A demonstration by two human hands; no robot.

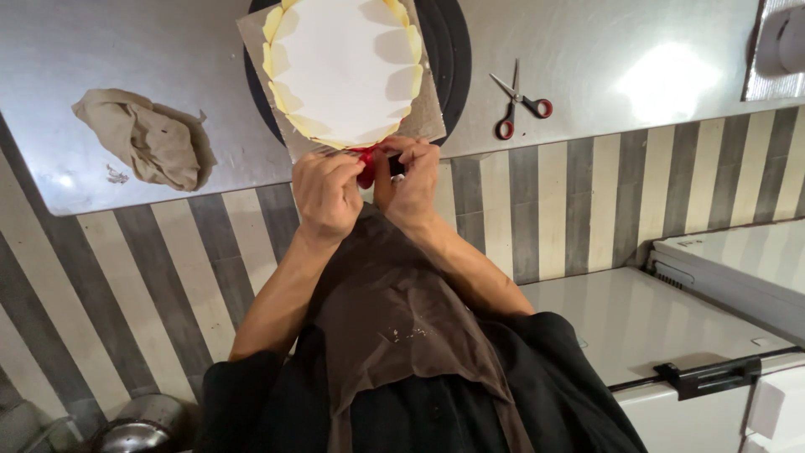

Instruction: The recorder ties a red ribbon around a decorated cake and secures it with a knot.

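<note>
Both hands meet at near edge of steel counter (126, 50), w/ a small red object (366, 170) pinched between them. Left hand (325, 195) fingers curled tight on it; right hand (409, 180) fingers also closed round it, something dark at the tips, can't tell what. Just beyond sits a round white cake (342, 63) w/ yellow scalloped edge on a cardboard square (423, 117), atop a black turntable (451, 59). Red-handled scissors (520, 105) lie to the right, crumpled brown cloth (147, 138) well to the left. Brown apron (394, 319) below.
</note>
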